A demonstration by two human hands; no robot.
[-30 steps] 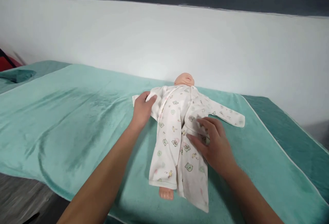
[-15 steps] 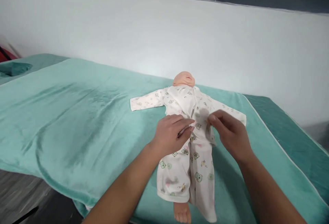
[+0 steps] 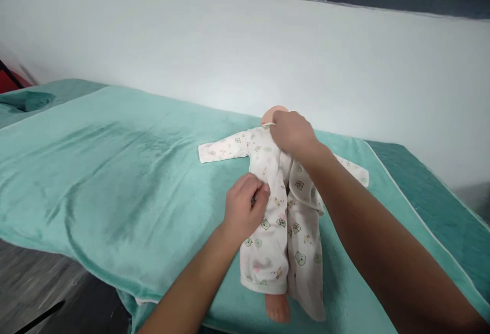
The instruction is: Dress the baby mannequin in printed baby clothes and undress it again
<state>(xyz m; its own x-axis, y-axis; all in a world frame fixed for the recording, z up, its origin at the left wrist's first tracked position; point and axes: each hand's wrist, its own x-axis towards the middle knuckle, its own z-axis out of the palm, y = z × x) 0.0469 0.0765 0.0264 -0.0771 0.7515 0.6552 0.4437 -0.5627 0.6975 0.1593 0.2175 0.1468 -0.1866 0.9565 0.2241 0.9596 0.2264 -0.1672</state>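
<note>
A baby doll (image 3: 276, 309) lies on its back in a white long-sleeved shirt (image 3: 264, 152) and matching trousers (image 3: 264, 262), both printed with small bears. One foot pokes out of a trouser leg; the other leg's end hangs flat. My right hand (image 3: 293, 132) is closed at the neck, pinching the shirt's collar and covering most of the head. At the doll's waist, my left hand (image 3: 245, 209) is closed with thumb and fingers on the shirt's side edge. The front panel near my right forearm is folded open.
A light green plush blanket (image 3: 115, 170) covers the table, with a darker green cover (image 3: 432, 186) showing at the right. A white wall (image 3: 214, 48) rises directly behind. The blanket's front edge hangs down at the lower left above a grey floor (image 3: 30, 283).
My right hand has moved up from the shirt's side to the collar. My left hand has drawn back slightly to the shirt's side edge. The front panel has opened to the right.
</note>
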